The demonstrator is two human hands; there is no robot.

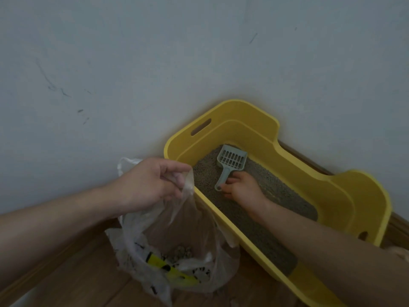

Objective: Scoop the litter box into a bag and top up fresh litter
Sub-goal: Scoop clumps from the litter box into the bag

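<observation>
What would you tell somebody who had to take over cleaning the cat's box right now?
Left hand: pinches the rim of the bag and holds it open beside the box.
Right hand: inside the box, fingers round the handle of the scoop. The scoop lies empty on the litter.
Done: some clumps seem to be in the bag already, next to a yellow wrapper.
Left: more scooping into the bag, then the top-up. No fresh litter is in view.
</observation>
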